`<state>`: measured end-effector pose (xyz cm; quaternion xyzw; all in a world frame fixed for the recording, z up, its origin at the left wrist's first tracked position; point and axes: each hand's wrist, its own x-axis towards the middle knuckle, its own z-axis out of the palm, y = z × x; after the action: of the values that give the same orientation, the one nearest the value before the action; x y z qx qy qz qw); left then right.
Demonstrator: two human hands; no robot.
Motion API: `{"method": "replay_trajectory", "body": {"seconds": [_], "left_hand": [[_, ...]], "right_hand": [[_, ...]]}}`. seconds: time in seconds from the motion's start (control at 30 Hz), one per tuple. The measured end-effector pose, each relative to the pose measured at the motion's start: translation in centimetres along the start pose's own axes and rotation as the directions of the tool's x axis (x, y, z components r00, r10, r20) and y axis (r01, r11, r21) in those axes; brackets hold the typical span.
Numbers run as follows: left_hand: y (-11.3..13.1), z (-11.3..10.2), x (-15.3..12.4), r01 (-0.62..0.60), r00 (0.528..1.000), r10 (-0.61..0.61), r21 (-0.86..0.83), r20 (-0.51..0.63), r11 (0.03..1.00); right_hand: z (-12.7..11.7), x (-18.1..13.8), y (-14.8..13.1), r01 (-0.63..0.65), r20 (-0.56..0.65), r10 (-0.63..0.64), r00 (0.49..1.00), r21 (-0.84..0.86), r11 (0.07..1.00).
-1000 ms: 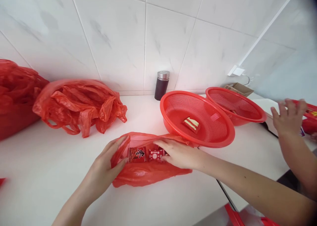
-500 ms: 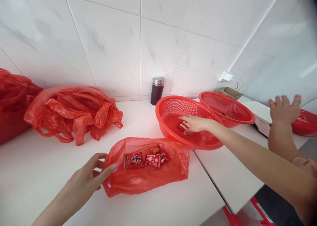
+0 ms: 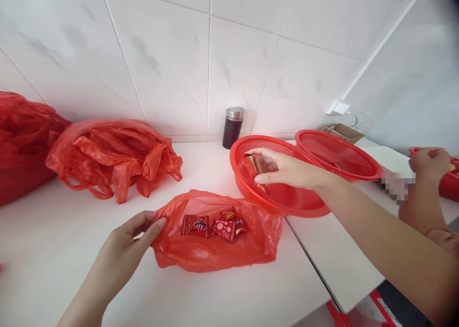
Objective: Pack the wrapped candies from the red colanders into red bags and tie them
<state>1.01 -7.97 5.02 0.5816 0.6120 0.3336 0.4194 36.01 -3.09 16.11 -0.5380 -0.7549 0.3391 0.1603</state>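
The left hand (image 3: 131, 234) is pinching the near red bag (image 3: 215, 236) open on the counter (image 3: 53, 250), exposing its sweets (image 3: 210, 225), while the right hand (image 3: 283, 170) is gripping a packet (image 3: 253, 164) over the red basket (image 3: 287, 200) just right.

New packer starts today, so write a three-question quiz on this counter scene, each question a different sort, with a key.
1. True or false: the left hand grips the rim of the open red plastic bag.
2. The right hand holds a small wrapped packet over: A) the nearer red mesh plastic basket B) the dark steel-capped flask C) the crumpled red bag pile.
3. Fill in: small red sweet packets lie ____ the open bag.

Key: 1 true; 2 A; 3 inside.
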Motion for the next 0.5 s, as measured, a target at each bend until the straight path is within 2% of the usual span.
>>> {"method": "replay_trajectory", "body": {"seconds": [0.07, 0.13, 0.2, 0.3, 0.4, 0.5], "left_hand": [[0.5, 0.1, -0.2, 0.004, 0.999, -0.005, -0.026, -0.052, 1.000], [0.9, 0.2, -0.6, 0.011, 0.997, -0.020, -0.114, -0.078, 0.993], [1.4, 0.1, -1.1, 0.014, 0.998, -0.030, -0.276, -0.052, 0.961], [1.6, -0.5, -2.0, 0.084, 0.996, -0.056, -0.577, 0.066, 0.812], [1.3, -1.4, -2.5, 0.154, 0.985, -0.041, -0.750, 0.168, 0.644], [0.6, -2.5, -2.7, 0.076, 0.983, 0.094, -0.821, 0.156, 0.566]], "right_hand": [[1.9, -0.9, -3.1, 0.121, 0.169, -0.143, 0.975, 0.135, 0.983], [4.8, -1.3, -4.7, 0.162, 0.299, -0.193, 0.934, 0.127, 0.979], [8.0, -1.0, -4.8, 0.198, 0.297, -0.198, 0.934, 0.029, 0.980], [11.3, -0.4, -3.3, 0.221, 0.179, -0.189, 0.966, -0.180, 0.958], [11.5, -0.9, -2.2, 0.248, 0.212, -0.191, 0.958, -0.293, 0.923], [9.6, -2.8, -2.6, 0.291, 0.261, -0.195, 0.945, -0.406, 0.866]]}}
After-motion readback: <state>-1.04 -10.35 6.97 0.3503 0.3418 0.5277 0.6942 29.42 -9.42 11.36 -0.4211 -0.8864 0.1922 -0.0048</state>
